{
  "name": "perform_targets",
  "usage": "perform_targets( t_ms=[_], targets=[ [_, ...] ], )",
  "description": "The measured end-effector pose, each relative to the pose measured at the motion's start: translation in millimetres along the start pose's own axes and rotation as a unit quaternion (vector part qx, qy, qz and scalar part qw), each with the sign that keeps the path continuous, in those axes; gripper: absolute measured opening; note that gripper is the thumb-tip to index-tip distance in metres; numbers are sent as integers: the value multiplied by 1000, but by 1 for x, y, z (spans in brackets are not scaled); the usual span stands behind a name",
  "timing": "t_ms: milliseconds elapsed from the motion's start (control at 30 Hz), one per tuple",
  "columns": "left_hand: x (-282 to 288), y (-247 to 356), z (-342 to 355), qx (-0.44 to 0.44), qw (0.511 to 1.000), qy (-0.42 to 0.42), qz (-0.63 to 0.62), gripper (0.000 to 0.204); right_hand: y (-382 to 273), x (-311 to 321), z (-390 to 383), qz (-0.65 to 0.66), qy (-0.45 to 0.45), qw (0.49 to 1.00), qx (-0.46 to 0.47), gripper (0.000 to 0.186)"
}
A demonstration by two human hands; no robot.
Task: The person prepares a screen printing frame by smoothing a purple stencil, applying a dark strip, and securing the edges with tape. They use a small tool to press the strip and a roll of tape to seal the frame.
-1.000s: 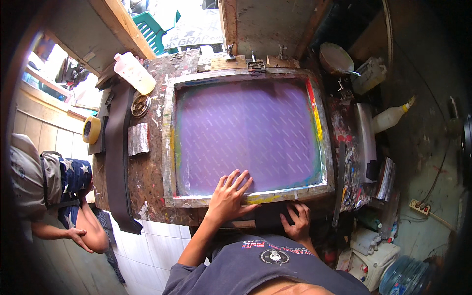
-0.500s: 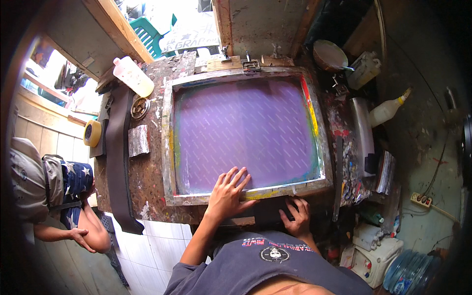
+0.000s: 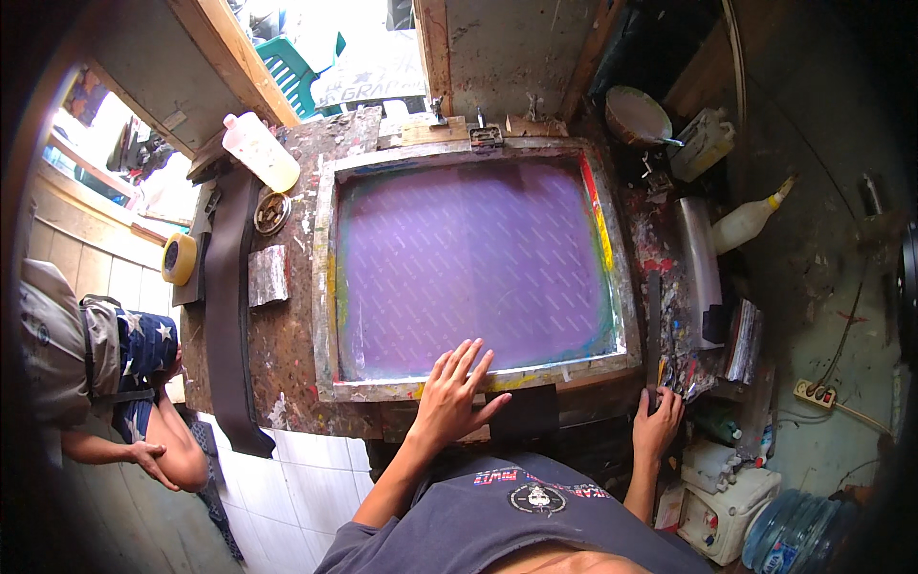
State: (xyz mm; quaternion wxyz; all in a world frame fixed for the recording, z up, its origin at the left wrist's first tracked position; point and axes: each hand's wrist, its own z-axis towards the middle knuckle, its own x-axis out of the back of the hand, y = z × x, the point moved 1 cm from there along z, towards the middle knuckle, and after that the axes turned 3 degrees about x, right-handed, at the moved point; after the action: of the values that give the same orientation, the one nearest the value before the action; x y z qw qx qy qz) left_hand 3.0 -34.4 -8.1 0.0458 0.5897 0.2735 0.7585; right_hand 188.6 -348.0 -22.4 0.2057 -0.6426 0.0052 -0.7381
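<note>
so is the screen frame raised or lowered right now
Lowered: the screen frame lies flat over the worktable, with the left hand at its near edge.

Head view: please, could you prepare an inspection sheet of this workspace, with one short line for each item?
Surface: bench stained and splashed with paint.
Things at hand: framed purple screen lying on the bench; thin dark bar to its right.
Clutter: plastic jug, round tin and tape roll at left; bowl and squeeze bottle at right.
Hands: left hand spread at the screen's near edge, contact unclear; right hand at the bar's near end, grip unclear.
Cables: power strip at right, with a dark cable plugged in.
Surroundings: another person at left, knee bent; green chair beyond the bench.
</note>
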Motion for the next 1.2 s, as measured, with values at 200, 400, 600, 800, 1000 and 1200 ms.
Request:
perform_targets(
  t_ms=[200,400,600,800,1000,1200],
  targets=[
    [-1,-5,10,12,1000,6,11,67,14,-8,11,-25,-26,999,25,27],
    [-9,-6,12,15,1000,20,12,67,-10,10,28,47,-117,988,-88,20],
    [-4,-3,12,54,998,37,6,67,-66,28,49,122,16,991,52,38],
    [-6,-1,18,101,994,14,-29,69,-223,12,73,206,-189,952,127,49],
    [-5,0,19,134,990,1,-35,68,-264,-51,91,170,-232,940,187,49],
    [-3,1,22,134,990,-45,6,73,-275,-59,94,184,-256,916,246,49]
  ],
)
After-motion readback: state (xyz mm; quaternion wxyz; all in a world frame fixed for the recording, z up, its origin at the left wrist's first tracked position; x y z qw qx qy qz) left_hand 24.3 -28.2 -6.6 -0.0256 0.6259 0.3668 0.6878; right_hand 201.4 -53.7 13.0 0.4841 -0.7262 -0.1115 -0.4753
